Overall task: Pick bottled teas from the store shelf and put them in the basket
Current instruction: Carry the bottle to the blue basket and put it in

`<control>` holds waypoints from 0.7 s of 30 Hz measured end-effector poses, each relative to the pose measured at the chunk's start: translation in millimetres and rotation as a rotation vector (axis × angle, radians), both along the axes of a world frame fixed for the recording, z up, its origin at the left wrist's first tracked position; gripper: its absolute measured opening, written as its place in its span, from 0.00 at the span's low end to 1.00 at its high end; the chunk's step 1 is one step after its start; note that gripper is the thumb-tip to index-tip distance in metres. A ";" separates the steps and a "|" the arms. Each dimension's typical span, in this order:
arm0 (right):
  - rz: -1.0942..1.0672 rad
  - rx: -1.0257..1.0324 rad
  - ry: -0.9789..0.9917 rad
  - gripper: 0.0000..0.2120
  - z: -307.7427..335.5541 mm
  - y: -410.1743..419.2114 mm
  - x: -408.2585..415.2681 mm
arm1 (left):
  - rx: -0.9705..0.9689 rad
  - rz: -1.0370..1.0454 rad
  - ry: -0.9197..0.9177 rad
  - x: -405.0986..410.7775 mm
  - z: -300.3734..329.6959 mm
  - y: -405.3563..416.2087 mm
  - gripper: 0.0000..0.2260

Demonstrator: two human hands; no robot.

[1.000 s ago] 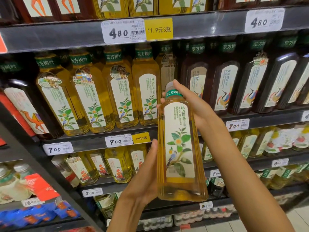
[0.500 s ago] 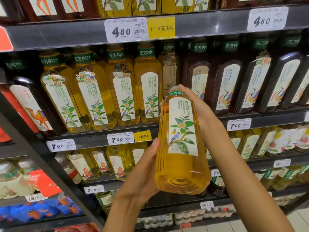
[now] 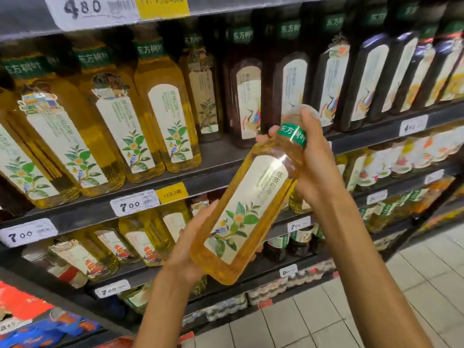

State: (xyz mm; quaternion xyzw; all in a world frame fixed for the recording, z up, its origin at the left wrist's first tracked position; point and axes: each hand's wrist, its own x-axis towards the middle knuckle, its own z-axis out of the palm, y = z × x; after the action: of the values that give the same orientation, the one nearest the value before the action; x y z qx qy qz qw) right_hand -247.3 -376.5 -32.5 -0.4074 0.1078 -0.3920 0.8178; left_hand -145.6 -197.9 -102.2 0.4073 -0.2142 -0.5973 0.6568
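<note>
I hold one yellow tea bottle with a white flower label, tilted with its green-banded neck up to the right. My right hand grips its neck and cap from the right. My left hand cups the bottle's lower left side and base. Behind it, several matching yellow tea bottles stand in a row on the middle shelf. No basket is in view.
Dark brown tea bottles fill the shelf's right half. Lower shelves carry smaller bottles and price tags. Red and blue packs sit at bottom left. A tiled floor lies at lower right.
The bottle has tipped from upright to a slant, neck to the right, and come lower. My right hand shifted onto its neck. The camera moved closer to the shelf.
</note>
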 end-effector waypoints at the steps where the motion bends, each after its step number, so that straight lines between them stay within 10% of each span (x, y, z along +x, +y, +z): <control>1: -0.044 0.005 -0.003 0.14 -4.3 0.3 -12.9 | 0.068 0.029 -0.028 -2.6 -4.6 -6.2 0.28; 5: -0.230 0.135 -0.065 0.12 -27.2 8.5 -74.2 | 0.189 0.030 -0.192 -25.1 -12.4 -35.0 0.13; 21: -1.300 0.387 -0.423 0.11 -118.4 288.4 -318.9 | 0.647 -1.134 -0.154 -230.2 -100.2 -13.6 0.29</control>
State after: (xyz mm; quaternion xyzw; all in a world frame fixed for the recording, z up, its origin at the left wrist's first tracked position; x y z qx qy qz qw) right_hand -566.3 -88.1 -150.9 -0.0231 0.2355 -0.8452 0.4793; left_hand -375.7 -211.6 -202.4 0.4498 -0.2518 -0.8542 0.0674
